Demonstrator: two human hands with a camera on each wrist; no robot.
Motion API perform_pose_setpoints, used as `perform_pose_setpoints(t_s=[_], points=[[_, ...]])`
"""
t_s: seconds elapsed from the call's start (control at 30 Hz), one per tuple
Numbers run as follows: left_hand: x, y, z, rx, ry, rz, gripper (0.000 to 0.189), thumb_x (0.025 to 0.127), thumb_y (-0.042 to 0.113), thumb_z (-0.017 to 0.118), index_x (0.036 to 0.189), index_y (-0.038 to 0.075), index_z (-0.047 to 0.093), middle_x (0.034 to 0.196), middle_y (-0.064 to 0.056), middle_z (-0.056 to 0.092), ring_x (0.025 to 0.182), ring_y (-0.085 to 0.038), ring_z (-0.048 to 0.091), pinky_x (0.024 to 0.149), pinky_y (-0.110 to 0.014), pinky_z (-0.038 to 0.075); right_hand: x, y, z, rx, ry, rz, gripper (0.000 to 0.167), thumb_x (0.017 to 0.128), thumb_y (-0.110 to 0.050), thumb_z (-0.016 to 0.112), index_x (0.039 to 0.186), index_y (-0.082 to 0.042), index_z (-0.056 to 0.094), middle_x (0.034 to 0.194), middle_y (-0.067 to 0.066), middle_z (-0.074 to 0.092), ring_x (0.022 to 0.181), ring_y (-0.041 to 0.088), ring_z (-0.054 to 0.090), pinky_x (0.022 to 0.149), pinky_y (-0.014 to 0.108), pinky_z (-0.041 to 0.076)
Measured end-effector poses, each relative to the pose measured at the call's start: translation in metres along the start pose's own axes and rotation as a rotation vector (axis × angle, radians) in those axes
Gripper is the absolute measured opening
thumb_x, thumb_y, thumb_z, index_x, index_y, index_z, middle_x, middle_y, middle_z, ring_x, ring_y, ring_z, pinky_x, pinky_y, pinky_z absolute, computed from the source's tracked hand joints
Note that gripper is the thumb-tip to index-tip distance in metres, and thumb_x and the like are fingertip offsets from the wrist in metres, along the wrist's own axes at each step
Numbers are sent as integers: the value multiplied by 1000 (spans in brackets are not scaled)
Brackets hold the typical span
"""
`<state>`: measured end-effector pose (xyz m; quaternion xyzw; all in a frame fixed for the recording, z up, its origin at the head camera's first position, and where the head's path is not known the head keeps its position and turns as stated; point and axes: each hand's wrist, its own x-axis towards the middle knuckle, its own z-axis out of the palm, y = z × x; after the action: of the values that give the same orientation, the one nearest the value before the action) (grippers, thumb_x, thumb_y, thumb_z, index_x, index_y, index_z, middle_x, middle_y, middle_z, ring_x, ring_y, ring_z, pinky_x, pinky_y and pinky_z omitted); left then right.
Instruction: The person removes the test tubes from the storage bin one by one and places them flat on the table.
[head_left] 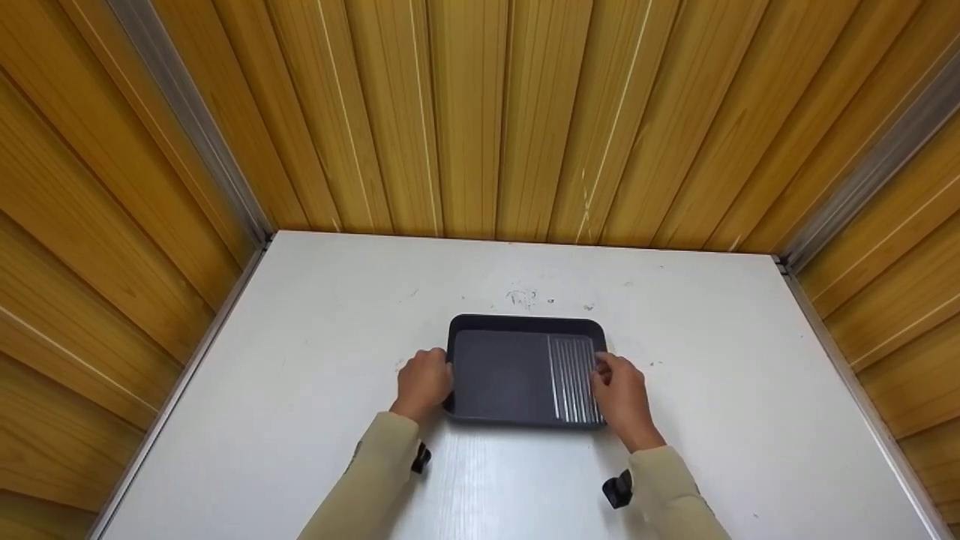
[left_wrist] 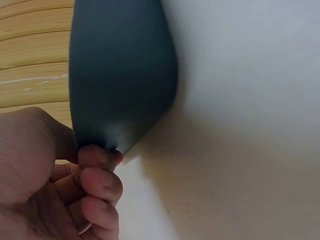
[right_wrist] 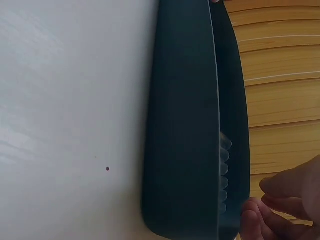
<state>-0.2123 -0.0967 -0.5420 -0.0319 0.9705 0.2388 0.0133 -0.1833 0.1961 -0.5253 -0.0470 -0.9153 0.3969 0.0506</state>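
Observation:
A dark grey rectangular tray (head_left: 501, 375) stands on the white table, with a flat floor at left. Along its right part runs a band of shiny, clear-looking parallel ribs (head_left: 574, 379); in the right wrist view, several rounded rib ends (right_wrist: 225, 169) show over the near wall. My left hand (head_left: 426, 382) grips the tray's left rim, and the left wrist view shows its curled fingers (left_wrist: 101, 182) against the tray edge. At the right rim is my right hand (head_left: 622, 394), fingers bent at the edge and thumb above the ribs; the contact is partly hidden.
The white table (head_left: 337, 322) bears dark scuff marks (head_left: 521, 298) behind the tray. Yellow wood-look panels (head_left: 465, 120) wall in the back and both sides, with metal strips at the corners. Black wrist devices (head_left: 617, 489) sit below both sleeves.

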Motion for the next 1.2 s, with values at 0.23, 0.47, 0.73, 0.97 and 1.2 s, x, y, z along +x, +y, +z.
perform_pose_setpoints(t_s=[0.23,0.47,0.73,0.97,1.2], points=[[-1,-1,-1,-9,15,19,18,92,17,60,95,1,69,87,-15,70,77,-28,66,67,-44,51,-2,-1,7,6,-14,-23,35,91,-2,59,126,6,58,103,17,63,91,23,61,76,34,50],[0,-1,0,-3,17,17,19,92,17,60,95,1,69,88,-15,70,79,-28,67,68,-44,52,-4,-3,14,9,-16,-34,36,89,1,61,124,8,58,101,16,63,90,22,61,75,31,50],[0,-1,1,-4,13,10,17,92,17,61,93,2,69,88,-14,70,79,-28,67,68,-44,51,-3,-4,24,18,-12,-61,34,87,3,63,120,8,61,98,16,64,88,21,62,74,32,51],[1,-2,1,-5,-6,5,17,93,19,60,94,3,68,88,-14,70,78,-27,66,68,-44,51,-5,-4,30,23,-30,-67,33,87,3,63,120,8,61,96,15,65,85,20,62,72,31,51],[3,-3,-1,-6,-38,1,20,92,20,60,96,2,68,89,-15,69,77,-28,66,67,-44,51,-5,-5,34,33,-58,-70,35,86,4,65,120,8,61,97,16,65,85,19,61,71,31,50]])
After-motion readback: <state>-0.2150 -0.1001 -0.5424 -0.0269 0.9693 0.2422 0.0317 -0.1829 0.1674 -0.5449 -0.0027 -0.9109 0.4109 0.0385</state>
